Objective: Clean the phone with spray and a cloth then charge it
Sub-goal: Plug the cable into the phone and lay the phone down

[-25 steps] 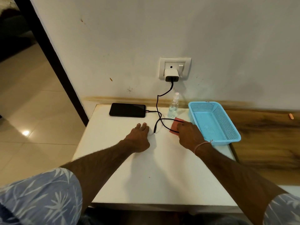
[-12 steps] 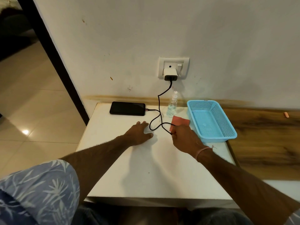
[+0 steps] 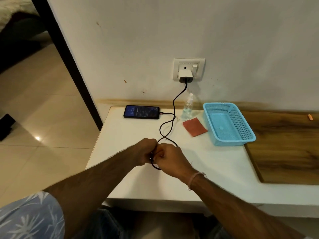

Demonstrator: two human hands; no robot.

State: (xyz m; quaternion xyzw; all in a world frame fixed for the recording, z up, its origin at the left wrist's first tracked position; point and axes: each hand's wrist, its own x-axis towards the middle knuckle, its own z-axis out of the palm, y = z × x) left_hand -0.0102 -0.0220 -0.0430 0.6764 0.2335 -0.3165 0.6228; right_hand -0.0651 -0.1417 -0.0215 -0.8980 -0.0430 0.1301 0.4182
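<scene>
The black phone [image 3: 141, 112] lies at the back left of the white table [image 3: 215, 169], its screen lit, with the black cable [image 3: 163, 126] plugged into its right end. The cable runs up to the white charger [image 3: 185, 75] in the wall socket. A slack loop of it hangs forward into my hands. My left hand [image 3: 144, 151] and my right hand [image 3: 170, 158] meet near the table's middle, both with fingers curled round the cable loop. The clear spray bottle [image 3: 187, 107] stands by the wall. The red cloth [image 3: 195, 126] lies flat beside it.
An empty blue plastic basket [image 3: 248, 135] sits right of the cloth. A wooden surface [image 3: 284, 144] continues to the right. On the left a dark door frame [image 3: 69, 54] borders a tiled floor.
My right hand let go of the red cloth, which now lies flat. Both hands drew back together and took hold of the cable loop. The phone screen lit up.
</scene>
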